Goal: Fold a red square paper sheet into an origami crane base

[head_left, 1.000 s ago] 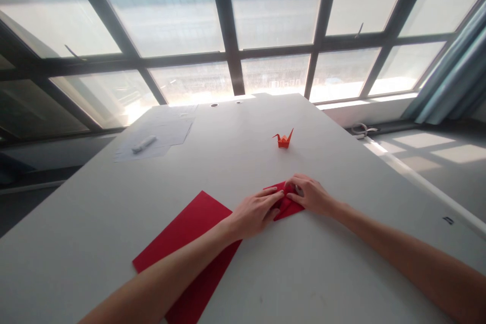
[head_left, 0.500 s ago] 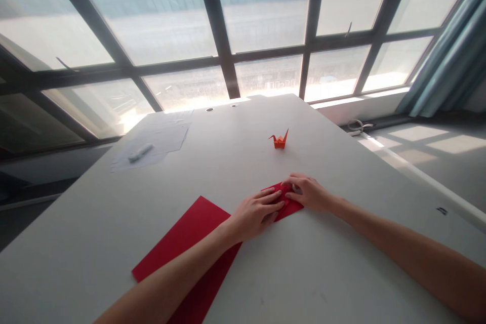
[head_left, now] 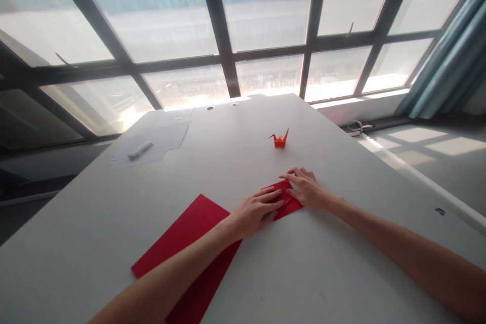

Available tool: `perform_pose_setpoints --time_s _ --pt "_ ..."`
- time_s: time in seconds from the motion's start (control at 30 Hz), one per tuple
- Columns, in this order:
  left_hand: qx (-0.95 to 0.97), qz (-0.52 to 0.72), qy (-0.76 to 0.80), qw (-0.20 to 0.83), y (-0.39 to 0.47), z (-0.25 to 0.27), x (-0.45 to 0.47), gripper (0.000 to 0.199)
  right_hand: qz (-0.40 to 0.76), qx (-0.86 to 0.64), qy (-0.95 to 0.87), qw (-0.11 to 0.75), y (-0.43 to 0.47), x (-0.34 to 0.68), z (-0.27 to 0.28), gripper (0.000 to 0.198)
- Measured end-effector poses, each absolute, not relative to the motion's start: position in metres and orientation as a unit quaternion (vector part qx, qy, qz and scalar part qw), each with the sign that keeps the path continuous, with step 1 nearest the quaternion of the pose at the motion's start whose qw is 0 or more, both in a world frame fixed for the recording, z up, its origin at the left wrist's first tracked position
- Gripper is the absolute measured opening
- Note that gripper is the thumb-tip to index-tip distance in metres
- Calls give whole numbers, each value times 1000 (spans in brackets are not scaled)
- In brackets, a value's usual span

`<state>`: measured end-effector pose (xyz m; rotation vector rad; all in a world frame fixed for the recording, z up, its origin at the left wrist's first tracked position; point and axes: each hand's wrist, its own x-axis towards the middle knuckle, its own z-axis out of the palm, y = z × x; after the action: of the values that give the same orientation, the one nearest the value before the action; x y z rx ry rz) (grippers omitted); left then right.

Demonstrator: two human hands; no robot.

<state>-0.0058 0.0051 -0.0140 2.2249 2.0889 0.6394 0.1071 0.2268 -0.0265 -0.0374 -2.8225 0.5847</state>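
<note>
A small folded piece of red paper [head_left: 291, 205] lies on the white table, partly hidden under both hands. My left hand [head_left: 254, 211] rests flat on its left side, fingers stretched out over it. At its upper right is my right hand [head_left: 306, 188], with the thumb on the paper and the fingers apart from the thumb, lifted along the far edge. Beneath my left forearm lies a larger red sheet [head_left: 190, 228]. An orange paper crane [head_left: 280, 140] stands upright beyond my hands.
White papers [head_left: 167, 131] with a whitish, tube-like object [head_left: 140, 150] on them lie at the far left of the table [head_left: 341, 273]. Windows line the back. A cable [head_left: 357, 126] and a blue curtain [head_left: 444, 66] are off to the right.
My right hand's fingers have lifted and spread a little away from the red paper. My left hand stays in place on it.
</note>
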Motion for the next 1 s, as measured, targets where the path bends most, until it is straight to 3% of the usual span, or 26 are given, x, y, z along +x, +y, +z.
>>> perform_pose_setpoints --time_s 0.13,0.3,0.43,0.57,1.0 --pt "714 206 669 8 5 -16 -6 39 214 -4 -966 144 233 105 -29 49" --pt "713 214 668 4 5 -16 -6 39 212 42 -951 222 230 107 -23 31" --pt "711 223 667 3 5 -18 -6 39 147 140 -963 179 232 112 -19 45" --pt "708 221 670 8 4 -17 -5 37 111 145 -971 154 236 116 -19 54" --pt "698 193 690 1 2 -10 -5 41 59 138 -978 147 214 126 -2 30"
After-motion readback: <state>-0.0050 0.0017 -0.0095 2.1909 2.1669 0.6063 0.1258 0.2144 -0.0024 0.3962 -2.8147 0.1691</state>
